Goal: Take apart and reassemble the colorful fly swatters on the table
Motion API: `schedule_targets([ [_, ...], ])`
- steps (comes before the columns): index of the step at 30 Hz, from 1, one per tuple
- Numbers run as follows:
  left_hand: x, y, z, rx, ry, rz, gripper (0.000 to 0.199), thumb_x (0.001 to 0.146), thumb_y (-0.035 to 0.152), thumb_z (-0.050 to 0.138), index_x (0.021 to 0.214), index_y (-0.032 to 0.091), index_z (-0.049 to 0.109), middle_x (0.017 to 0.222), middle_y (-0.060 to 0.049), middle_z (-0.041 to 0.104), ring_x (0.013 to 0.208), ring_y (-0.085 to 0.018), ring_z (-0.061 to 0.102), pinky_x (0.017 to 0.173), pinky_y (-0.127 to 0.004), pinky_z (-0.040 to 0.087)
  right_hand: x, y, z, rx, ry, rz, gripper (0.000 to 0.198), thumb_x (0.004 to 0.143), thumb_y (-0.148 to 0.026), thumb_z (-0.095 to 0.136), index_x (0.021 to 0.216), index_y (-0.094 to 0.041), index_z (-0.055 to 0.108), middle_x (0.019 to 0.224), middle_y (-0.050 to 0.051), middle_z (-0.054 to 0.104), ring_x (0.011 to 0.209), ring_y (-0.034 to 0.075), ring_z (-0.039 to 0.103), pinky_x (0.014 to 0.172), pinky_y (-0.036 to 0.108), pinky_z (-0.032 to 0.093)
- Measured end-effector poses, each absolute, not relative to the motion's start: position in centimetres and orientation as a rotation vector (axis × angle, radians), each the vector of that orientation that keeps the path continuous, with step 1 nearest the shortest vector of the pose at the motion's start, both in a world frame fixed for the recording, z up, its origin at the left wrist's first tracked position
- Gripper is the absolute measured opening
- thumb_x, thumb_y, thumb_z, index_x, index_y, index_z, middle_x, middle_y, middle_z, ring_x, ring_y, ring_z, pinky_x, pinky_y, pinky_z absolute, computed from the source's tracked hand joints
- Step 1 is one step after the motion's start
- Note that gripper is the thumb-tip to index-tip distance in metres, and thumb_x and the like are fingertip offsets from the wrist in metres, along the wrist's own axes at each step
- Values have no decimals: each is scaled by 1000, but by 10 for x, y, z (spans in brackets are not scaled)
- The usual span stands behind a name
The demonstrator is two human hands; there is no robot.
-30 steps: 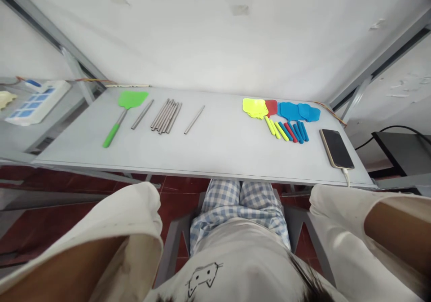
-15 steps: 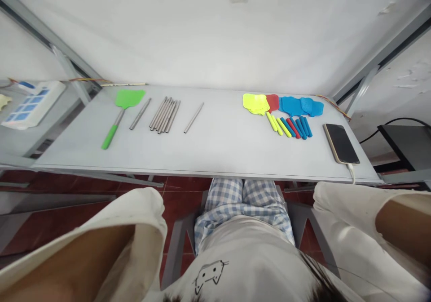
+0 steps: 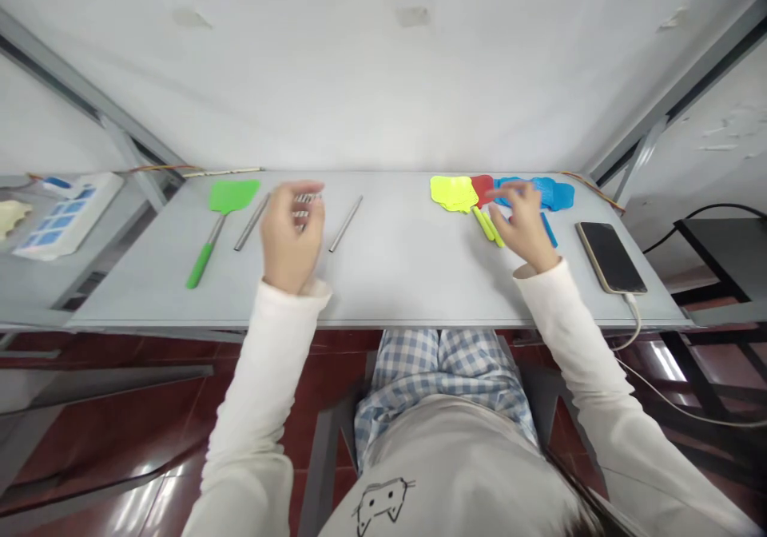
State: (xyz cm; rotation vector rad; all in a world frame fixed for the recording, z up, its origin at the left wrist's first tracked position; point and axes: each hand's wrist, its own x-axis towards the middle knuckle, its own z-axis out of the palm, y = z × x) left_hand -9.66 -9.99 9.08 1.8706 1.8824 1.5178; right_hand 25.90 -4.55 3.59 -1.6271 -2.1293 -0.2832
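Observation:
My left hand hovers over the group of metal rods at the left, fingers curved and apart from the thumb; the hand hides most of them. One metal rod lies to its left, another metal rod to its right. My right hand is over the coloured handles with thumb and fingers spread. Yellow handles and a blue handle show beside it. Behind lie yellow fly swatter heads, a red head and blue heads. Neither hand visibly holds anything.
An assembled green fly swatter lies at the table's left. A phone with a white cable rests near the right edge. A white power strip sits beyond the left end. The wall borders the table's back.
Both hands have come into view from below and reached out over the table, the left to the metal rods and the right to the handles. The view has tilted slightly.

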Motion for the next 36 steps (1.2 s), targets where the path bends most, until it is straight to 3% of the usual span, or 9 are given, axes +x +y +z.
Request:
schedule_targets([
  [5,-111,-35,29,1878,2179,690,34,83,25,56,113,12,60,115,-17,62,114,-29,57,106,-44,41,243,-48,13,-1980,-2263,-251,43,92,-33,43,123,-6,57,122,24,52,110,37,45,87,46,36],
  [9,-103,-18,12,1942,2205,429,34,83,30,56,110,11,61,120,-20,59,115,-32,57,102,-44,43,235,-53,11,-2009,-2312,-332,41,91,-29,43,122,-5,55,123,25,51,110,36,44,85,43,33],
  [12,-93,-12,17,1873,2162,482,20,78,22,59,96,14,64,101,-14,67,104,-28,62,97,-40,45,233,-53,13,-2012,-2322,-317,36,89,-24,44,118,-5,55,117,24,56,106,35,47,82,40,32],
  [15,-78,-4,23,1624,1915,680,4,71,17,65,74,17,62,72,-6,65,78,-22,64,84,-34,49,235,-48,15,-2011,-2355,-247,35,87,-16,43,119,-4,53,107,22,62,99,33,52,82,40,32],
  [19,-40,6,23,1125,1275,1032,13,78,20,59,66,16,57,58,-1,58,52,-12,53,61,-27,47,235,-28,22,-1879,-2391,-143,34,87,-13,45,118,-6,55,103,20,64,96,31,55,80,38,35],
  [22,-9,16,18,900,974,1306,14,81,22,59,69,17,53,61,0,60,55,-9,55,61,-23,47,227,-7,27,-1638,-2366,-95,32,90,-16,44,117,-9,58,107,19,61,98,29,54,80,36,37],
  [26,9,29,4,710,936,1511,15,81,26,60,73,18,50,62,2,60,60,-8,59,68,-23,49,219,10,20,-1479,-2282,-156,39,94,-15,34,126,-11,57,112,17,57,99,27,51,81,36,36],
  [36,3,29,-7,721,929,1460,13,77,22,59,81,20,46,63,2,64,61,-10,63,72,-26,50,219,3,-1,-1457,-2237,-270,54,84,0,34,128,-20,59,113,13,54,101,26,47,85,37,32],
])
